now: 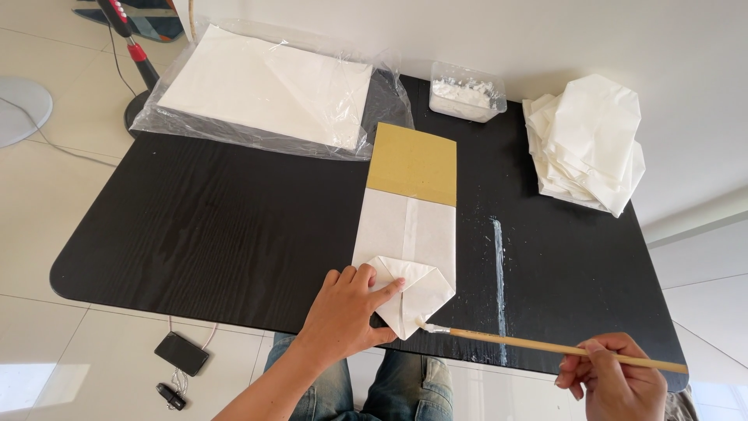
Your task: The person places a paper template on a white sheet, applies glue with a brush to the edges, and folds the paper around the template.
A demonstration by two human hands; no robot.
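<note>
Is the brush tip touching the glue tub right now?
No, the brush tip rests at the folded paper bag's lower corner, far from the tub.

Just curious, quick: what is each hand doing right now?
Left hand: open, pressing flat on the folded white paper bag.
Right hand: closed, holding a wooden glue brush.

Bench (234, 226) matt black woodgrain; bag (405, 257) white paper; brush (545, 345) bare wood; wrap (374, 101) glossy clear plastic; floor (47, 187) glossy tile

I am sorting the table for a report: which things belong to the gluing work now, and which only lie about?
In use: left hand on the folded white paper; right hand holding the brush; cardboard piece; paste tub.

Lying about: phone on the floor; fan base.
</note>
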